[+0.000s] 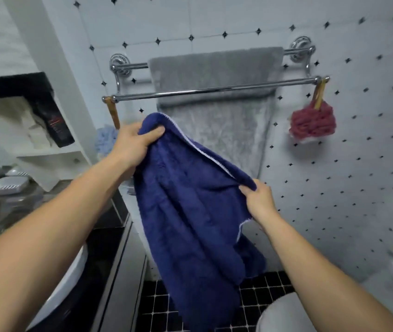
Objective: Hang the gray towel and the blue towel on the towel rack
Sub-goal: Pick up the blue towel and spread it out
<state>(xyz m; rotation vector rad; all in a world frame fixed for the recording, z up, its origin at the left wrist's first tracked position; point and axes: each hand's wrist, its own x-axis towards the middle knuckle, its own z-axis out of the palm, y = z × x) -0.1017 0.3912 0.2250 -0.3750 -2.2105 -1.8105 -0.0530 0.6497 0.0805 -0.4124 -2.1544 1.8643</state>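
The gray towel (217, 75) hangs over the back bar of the chrome towel rack (214, 89) on the tiled wall, spread flat and drooping behind the front bar. The blue towel (190, 212) hangs in front of and below the rack, held by its top edge. My left hand (134, 143) grips its upper left corner, just below the front bar's left end. My right hand (259, 200) pinches the top edge lower down on the right. The front bar is bare.
A red bath pouf (313, 123) hangs from the front bar's right end and a light blue pouf (105, 140) from its left end. White shelves with a dark bottle (55, 121) stand at left above a white basin (70, 279) and dark counter. Black floor tiles lie below.
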